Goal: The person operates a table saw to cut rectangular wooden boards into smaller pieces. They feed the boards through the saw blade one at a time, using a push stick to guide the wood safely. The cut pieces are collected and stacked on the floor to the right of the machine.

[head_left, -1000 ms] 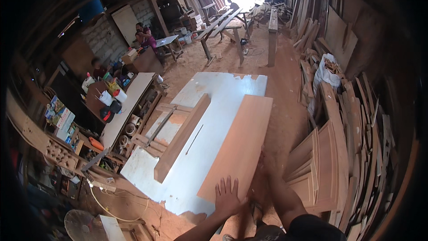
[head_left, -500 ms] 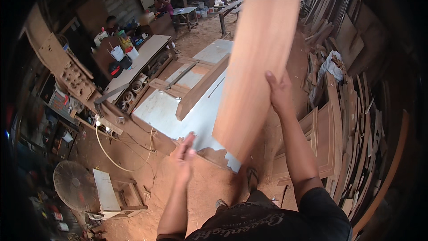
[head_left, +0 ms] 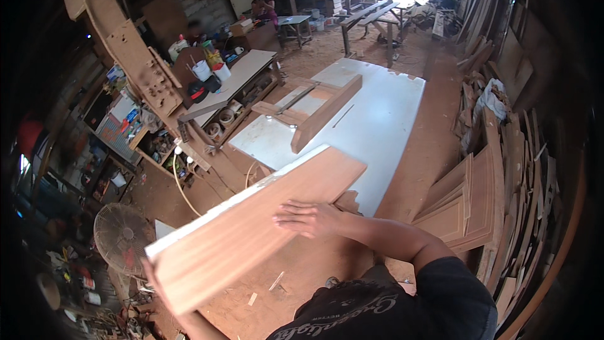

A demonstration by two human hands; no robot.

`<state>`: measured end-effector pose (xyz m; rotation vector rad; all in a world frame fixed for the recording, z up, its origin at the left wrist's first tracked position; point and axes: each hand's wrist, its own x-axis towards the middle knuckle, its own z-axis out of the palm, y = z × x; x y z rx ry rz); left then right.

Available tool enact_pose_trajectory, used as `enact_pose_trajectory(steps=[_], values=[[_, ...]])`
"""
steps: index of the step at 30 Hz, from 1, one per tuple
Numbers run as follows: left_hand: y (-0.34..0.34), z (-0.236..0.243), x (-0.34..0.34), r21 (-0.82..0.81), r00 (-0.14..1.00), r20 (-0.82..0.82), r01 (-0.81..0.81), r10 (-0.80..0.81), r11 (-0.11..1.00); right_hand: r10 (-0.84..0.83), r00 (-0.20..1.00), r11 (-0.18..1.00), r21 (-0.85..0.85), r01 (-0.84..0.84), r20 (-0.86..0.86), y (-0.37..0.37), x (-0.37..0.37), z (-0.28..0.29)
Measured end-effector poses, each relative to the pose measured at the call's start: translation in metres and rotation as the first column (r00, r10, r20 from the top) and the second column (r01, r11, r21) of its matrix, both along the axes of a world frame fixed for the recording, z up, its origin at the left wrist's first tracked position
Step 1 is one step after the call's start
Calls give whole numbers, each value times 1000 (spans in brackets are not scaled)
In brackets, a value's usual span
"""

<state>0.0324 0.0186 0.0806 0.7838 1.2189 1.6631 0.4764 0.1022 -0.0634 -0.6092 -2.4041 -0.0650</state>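
One sack (head_left: 488,102) right of the board (head_left: 248,230) holds scraps (head_left: 498,89).

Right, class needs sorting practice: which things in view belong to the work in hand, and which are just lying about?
In the work:
- board
- right hand, laid on its face
- left hand, at its end, partly hidden
- white table, probably

Apparently lying about:
- fan
- sack
- wood strips

The board (head_left: 251,230) has swung leftward into the left hand (head_left: 153,282).
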Motion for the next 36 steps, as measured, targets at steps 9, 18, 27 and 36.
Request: enact_pose_trajectory(steps=[9,18,27,36], values=[[2,-156,25,-333,927,363,38,91,942,-625,699,448,-573,686,348,9,43,-16],[65,-144,123,-383,942,331,84,52,920,-893,107,-263,-702,662,436,102,65,-73],[123,-196,209,-174,858,-512,-74,-26,982,-912,46,-285,-709,645,409,165,166,-97],[226,-166,362,-485,-393,-872,609,-293,628,-889,19,-339,-684,646,458,239,293,-123]])
